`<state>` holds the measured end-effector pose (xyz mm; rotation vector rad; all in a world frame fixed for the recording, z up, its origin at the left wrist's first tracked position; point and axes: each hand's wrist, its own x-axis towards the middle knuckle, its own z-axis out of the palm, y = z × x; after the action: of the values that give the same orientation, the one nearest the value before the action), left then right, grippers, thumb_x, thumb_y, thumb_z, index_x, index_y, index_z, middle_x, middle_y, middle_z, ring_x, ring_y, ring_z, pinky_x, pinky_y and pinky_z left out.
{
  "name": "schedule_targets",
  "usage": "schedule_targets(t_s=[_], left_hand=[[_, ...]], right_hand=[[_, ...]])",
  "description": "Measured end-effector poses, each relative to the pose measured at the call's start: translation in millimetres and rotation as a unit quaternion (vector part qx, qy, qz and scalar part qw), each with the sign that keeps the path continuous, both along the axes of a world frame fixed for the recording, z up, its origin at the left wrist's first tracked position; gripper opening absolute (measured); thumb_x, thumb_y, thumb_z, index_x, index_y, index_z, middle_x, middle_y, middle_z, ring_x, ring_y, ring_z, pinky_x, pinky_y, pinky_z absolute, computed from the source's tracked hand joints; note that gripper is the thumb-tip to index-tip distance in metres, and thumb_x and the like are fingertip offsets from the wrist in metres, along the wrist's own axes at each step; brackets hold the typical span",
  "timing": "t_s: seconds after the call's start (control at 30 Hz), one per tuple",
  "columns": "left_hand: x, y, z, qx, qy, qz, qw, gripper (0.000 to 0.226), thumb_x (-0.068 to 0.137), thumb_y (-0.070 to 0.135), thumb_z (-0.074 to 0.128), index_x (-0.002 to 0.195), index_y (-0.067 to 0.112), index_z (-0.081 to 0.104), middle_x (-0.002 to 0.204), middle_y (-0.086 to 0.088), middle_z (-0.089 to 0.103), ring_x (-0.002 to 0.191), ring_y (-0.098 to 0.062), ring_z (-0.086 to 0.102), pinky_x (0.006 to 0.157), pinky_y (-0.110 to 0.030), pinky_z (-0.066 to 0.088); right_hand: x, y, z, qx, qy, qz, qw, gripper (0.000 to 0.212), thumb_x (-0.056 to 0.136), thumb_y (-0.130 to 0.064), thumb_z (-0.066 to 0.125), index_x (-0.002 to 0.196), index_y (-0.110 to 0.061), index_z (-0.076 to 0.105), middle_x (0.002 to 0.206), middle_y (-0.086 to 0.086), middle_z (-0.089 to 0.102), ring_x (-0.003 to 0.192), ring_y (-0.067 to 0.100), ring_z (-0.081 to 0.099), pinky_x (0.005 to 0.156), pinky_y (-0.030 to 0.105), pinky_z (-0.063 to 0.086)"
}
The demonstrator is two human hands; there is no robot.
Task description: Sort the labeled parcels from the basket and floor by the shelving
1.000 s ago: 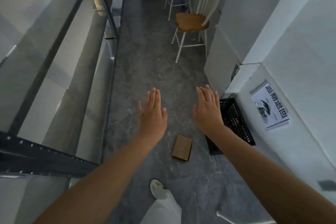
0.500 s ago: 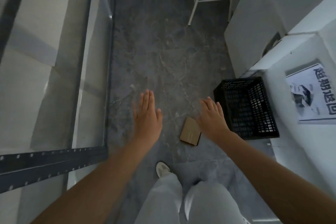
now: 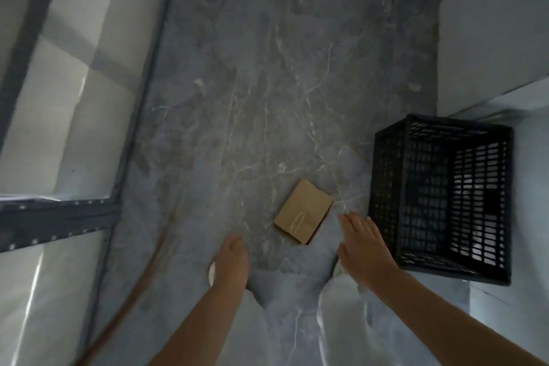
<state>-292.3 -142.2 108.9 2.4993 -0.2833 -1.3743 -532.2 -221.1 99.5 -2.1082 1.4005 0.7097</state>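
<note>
A small brown cardboard parcel (image 3: pixel 303 211) lies flat on the grey marbled floor, a strip of tape across its near end. Just right of it stands a black plastic lattice basket (image 3: pixel 386 187); dim shapes show through its mesh, too dark to identify. My right hand (image 3: pixel 364 244) hovers with fingers straight between the parcel and the basket, close to the parcel's near right corner but apart from it. My left hand (image 3: pixel 231 258) hangs below and left of the parcel, fingers pointing down and holding nothing.
Metal shelving (image 3: pixel 56 217) with dark perforated beams and pale boards runs down the left side. A white wall and a white cabinet (image 3: pixel 490 38) close the right side behind the basket. My pale trouser legs (image 3: pixel 341 315) fill the bottom middle.
The view has tipped downward and closer to the floor; the chairs have left the frame. Both hands have dropped lower, the right one now beside the parcel's near corner.
</note>
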Motion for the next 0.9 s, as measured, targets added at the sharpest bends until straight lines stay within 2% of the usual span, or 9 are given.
schedule_targets(t_s=[0.13,0.23,0.33,0.4,0.5,0.63,0.77,0.83,0.9], left_hand=[[-23,31,-111,0.038,0.077,0.080,0.993,0.039,0.105,0.018,0.036,0.137,-0.001,0.050,0.147,-0.020,0.046,0.134,-0.034,0.043,0.109,-0.031,0.030],[-43,48,-188,0.030,0.191,0.223,0.955,0.037,0.102,0.012,0.041,0.135,-0.004,0.048,0.144,-0.026,0.047,0.135,-0.038,0.045,0.112,-0.044,0.036],[-58,46,-252,0.035,0.239,0.390,0.889,0.043,0.105,0.017,0.039,0.141,-0.006,0.040,0.148,-0.025,0.043,0.138,-0.036,0.042,0.114,-0.042,0.035],[-63,38,-289,0.035,0.257,0.450,0.854,0.048,0.105,0.023,0.040,0.145,-0.004,0.036,0.146,-0.022,0.045,0.135,-0.033,0.045,0.116,-0.040,0.032],[-69,21,-329,0.030,0.258,0.451,0.854,0.043,0.104,0.024,0.044,0.139,-0.001,0.047,0.118,-0.016,0.060,0.111,-0.026,0.059,0.108,-0.037,0.040],[-78,-1,-350,-0.028,0.308,0.434,0.846,0.044,0.105,0.032,0.042,0.141,0.008,0.048,0.137,-0.012,0.056,0.125,-0.027,0.055,0.111,-0.043,0.041],[-78,-16,-328,-0.073,0.320,0.445,0.833,0.054,0.104,0.044,0.038,0.147,0.011,0.040,0.144,-0.011,0.051,0.129,-0.025,0.052,0.114,-0.042,0.038],[-70,-24,-302,-0.089,0.296,0.453,0.836,0.051,0.105,0.042,0.038,0.144,0.011,0.044,0.135,-0.008,0.058,0.121,-0.022,0.058,0.111,-0.039,0.041],[-55,-33,-266,-0.120,0.270,0.453,0.841,0.046,0.105,0.039,0.038,0.139,0.010,0.049,0.115,-0.004,0.065,0.103,-0.017,0.063,0.096,-0.031,0.049]], right_hand=[[-10,-20,-106,0.054,-0.033,-0.056,0.996,0.067,0.098,-0.026,0.043,0.155,-0.008,0.013,0.157,0.011,0.024,0.144,0.025,0.026,0.119,0.035,0.022],[-4,-35,-185,0.078,-0.053,-0.091,0.991,0.069,0.097,-0.027,0.050,0.154,-0.010,0.015,0.156,0.011,0.026,0.139,0.029,0.034,0.113,0.039,0.033],[11,-52,-255,0.090,-0.055,-0.083,0.991,0.068,0.095,-0.025,0.053,0.152,-0.007,0.019,0.155,0.013,0.026,0.135,0.033,0.039,0.109,0.042,0.036],[18,-64,-295,0.086,-0.060,-0.101,0.989,0.070,0.094,-0.022,0.054,0.152,-0.006,0.018,0.156,0.014,0.025,0.137,0.032,0.036,0.111,0.044,0.033],[26,-78,-340,0.068,-0.081,-0.169,0.980,0.068,0.100,-0.024,0.049,0.156,-0.009,0.013,0.159,0.012,0.024,0.143,0.031,0.029,0.115,0.046,0.029],[34,-85,-367,0.075,-0.103,-0.196,0.972,0.050,0.105,-0.032,0.036,0.149,-0.010,0.033,0.149,0.014,0.042,0.133,0.030,0.044,0.109,0.043,0.037],[39,-84,-348,0.081,-0.087,-0.215,0.969,0.044,0.105,-0.035,0.035,0.136,-0.006,0.046,0.136,0.016,0.053,0.124,0.032,0.051,0.098,0.037,0.039],[40,-91,-322,0.080,-0.089,-0.234,0.965,0.043,0.106,-0.037,0.034,0.129,-0.004,0.049,0.128,0.019,0.057,0.117,0.035,0.055,0.093,0.037,0.041],[49,-103,-284,0.073,-0.092,-0.249,0.961,0.049,0.106,-0.040,0.030,0.128,-0.001,0.052,0.126,0.022,0.058,0.117,0.037,0.055,0.094,0.039,0.041]])
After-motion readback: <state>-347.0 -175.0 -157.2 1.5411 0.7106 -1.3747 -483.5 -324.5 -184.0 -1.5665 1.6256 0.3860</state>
